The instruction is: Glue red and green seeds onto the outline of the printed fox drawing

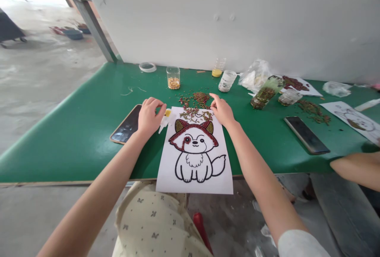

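Loose, rounded brown seeds (201, 98), mounded near the frame's centre, are best moved few at a time, with the white paper sheet (168, 174) at lower centre kept still. Its black-outlined cartoon animal (194, 160) carries bead-like dark-red grains (178, 135). The right hand (222, 111), forefinger and thumb apart, adjoins the mound; the left hand (149, 116), curled beside a yellow-and-white plastic bottle (164, 121), has an indeterminable grip.

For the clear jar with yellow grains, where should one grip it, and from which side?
Probably best around its upright side walls, coming from the near side: the clear jar stands upright, its front wall faces open tabletop, and the left hand is nearer.
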